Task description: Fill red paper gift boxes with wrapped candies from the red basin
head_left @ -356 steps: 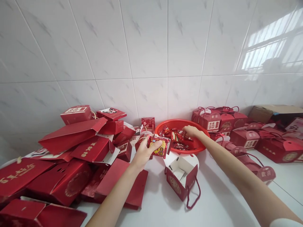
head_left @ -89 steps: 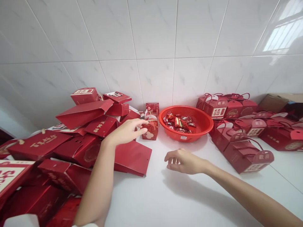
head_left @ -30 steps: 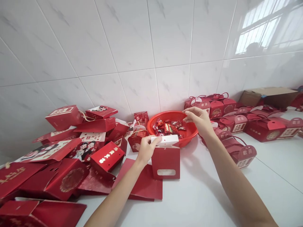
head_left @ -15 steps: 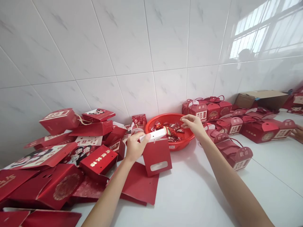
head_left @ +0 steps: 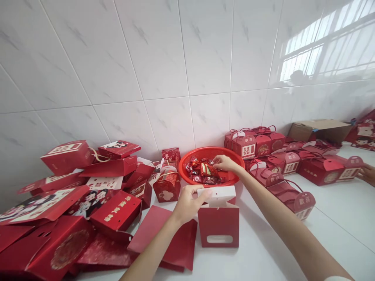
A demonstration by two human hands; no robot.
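Note:
My left hand point(head_left: 189, 203) is closed on the white inner flap of a red gift box point(head_left: 219, 226). The box stands upright on the white table, its top open and an oval window low on its front. Beyond it sits a red plastic basket point(head_left: 240, 167) with wrapped candies point(head_left: 195, 171) in it. My right hand point(head_left: 227, 163) reaches into the basket with its fingers curled together at the candies, beside a red packet with a green and gold band point(head_left: 205, 169). Whatever lies between those fingertips is hidden.
A flattened red box point(head_left: 180, 240) lies left of the upright one, against a heap of red boxes point(head_left: 117, 210). Handled red boxes point(head_left: 320, 169) stand in rows at right, near a brown carton point(head_left: 319, 128). Another person's hand point(head_left: 367, 173) shows at the right edge.
My left hand has brought the gift box right and nearer, from tilted over the basket's edge to standing on the table. My right hand has moved left and down into the candies.

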